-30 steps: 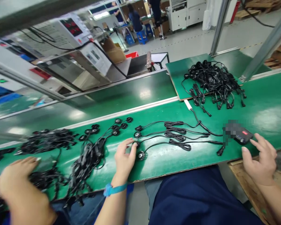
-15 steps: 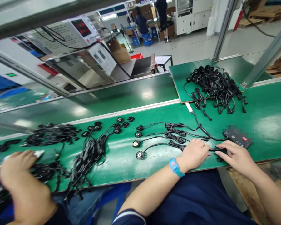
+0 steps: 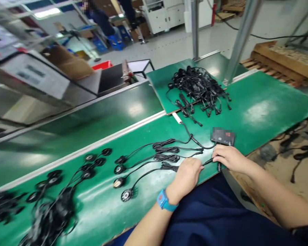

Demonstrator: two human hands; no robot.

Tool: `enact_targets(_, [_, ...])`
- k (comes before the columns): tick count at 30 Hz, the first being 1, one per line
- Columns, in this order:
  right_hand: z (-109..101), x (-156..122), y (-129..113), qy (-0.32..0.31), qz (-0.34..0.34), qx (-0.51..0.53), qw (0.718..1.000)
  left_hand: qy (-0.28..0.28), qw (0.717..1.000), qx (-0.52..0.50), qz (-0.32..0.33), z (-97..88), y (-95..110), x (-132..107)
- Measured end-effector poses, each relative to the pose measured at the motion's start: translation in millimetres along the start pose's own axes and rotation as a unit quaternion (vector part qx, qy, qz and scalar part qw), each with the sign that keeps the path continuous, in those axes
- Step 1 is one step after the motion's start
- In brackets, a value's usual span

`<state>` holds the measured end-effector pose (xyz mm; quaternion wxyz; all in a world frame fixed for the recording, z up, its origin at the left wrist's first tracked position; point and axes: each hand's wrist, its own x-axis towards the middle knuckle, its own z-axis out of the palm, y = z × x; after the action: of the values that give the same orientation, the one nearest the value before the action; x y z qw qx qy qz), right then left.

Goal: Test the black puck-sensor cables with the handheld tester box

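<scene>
My left hand (image 3: 187,175), a blue band on its wrist, is closed around the black cable (image 3: 146,176) nearest me. This cable ends at the left in a round black disc-shaped part (image 3: 126,194). With thumb and fingers, my right hand (image 3: 228,158) pinches a black cable connector whose end points toward my left hand. Whether the two ends are joined cannot be made out. Just above my right hand lies a flat black box (image 3: 223,136), partly blurred. Several more coiled cables (image 3: 166,149) with round ends lie in rows beyond my left hand.
A tangled pile of black cables (image 3: 199,87) lies on a raised green board (image 3: 156,80) at the back. More bundled cables (image 3: 56,212) are at the left on the green tabletop (image 3: 97,201). A metal post (image 3: 236,48) rises behind. Other people are in the background.
The camera view has swung to the right, so the bench appears shifted left. A co-worker's arm at the left has left the view. My right fingers have closed on the connector.
</scene>
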<state>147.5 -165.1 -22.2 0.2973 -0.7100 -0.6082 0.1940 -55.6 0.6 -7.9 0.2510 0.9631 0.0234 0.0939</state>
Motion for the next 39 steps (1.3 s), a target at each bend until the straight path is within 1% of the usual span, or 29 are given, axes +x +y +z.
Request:
enact_targets(7, [1.8, -2.0, -1.5, 0.006, -0.007, 0.030, 1.000, -0.045, 0.999, -0.030, -0.002, -7.5, 0.1, -1.1])
enact_targets(9, [-1.0, -3.1, 0.4, 0.017, -0.005, 0.042, 0.999, -0.062, 0.997, -0.039, -0.009, -14.0, -1.9, -7.0])
enact_targets(12, [-4.9, -4.4, 5.5, 0.048, 0.005, 0.060, 0.997, -0.079, 0.993, -0.071, -0.042, -28.3, -5.5, -19.3])
enact_targets(14, [-4.4, -3.9, 8.2, 0.070, 0.011, 0.068, 0.995, -0.070, 0.990, -0.102, -0.061, -35.8, -6.3, -23.5])
enact_targets(16, [-0.8, -1.8, 8.7, 0.095, 0.021, 0.071, 0.993, -0.021, 0.992, -0.109, -0.055, -37.2, -5.8, -19.9])
enact_targets(18, [4.1, 1.2, 7.2, 0.119, 0.034, 0.069, 0.990, 0.052, 0.996, -0.064, -0.029, -31.8, -5.3, -7.7])
enact_targets(19, [6.4, 2.6, 5.9, 0.127, 0.039, 0.065, 0.989, 0.079, 0.996, -0.024, -0.018, -27.1, -5.5, 0.7])
enact_targets(20, [8.3, 3.8, 4.5, 0.133, 0.041, 0.060, 0.988, 0.089, 0.996, 0.021, -0.011, -21.8, -6.0, 9.8])
enact_targets(22, [10.5, 5.4, 1.8, 0.143, 0.040, 0.052, 0.987, 0.067, 0.993, 0.101, -0.009, -11.0, -7.7, 27.2])
enact_targets(24, [11.0, 5.8, -0.6, 0.151, 0.037, 0.050, 0.987, 0.037, 0.991, 0.130, -0.013, -2.2, -9.5, 39.6])
enact_targets(26, [10.8, 5.6, -2.2, 0.156, 0.031, 0.053, 0.986, 0.039, 0.995, 0.095, -0.012, 3.6, -10.7, 45.0])
enact_targets(29, [11.0, 5.0, -3.3, 0.164, 0.022, 0.062, 0.984, 0.074, 0.997, -0.010, -0.011, 8.6, -10.5, 44.1])
enact_targets(31, [11.7, 4.7, -3.3, 0.171, 0.015, 0.069, 0.983, 0.087, 0.994, -0.057, -0.014, 11.7, -9.8, 41.9])
enact_targets(35, [12.8, 4.8, -2.4, 0.190, -0.004, 0.090, 0.978, 0.090, 0.991, -0.097, -0.020, 19.5, -10.4, 40.9])
enact_targets(39, [13.8, 4.7, -1.1, 0.181, -0.018, 0.077, 0.980, 0.097, 0.988, -0.117, -0.030, 25.9, -12.2, 42.4])
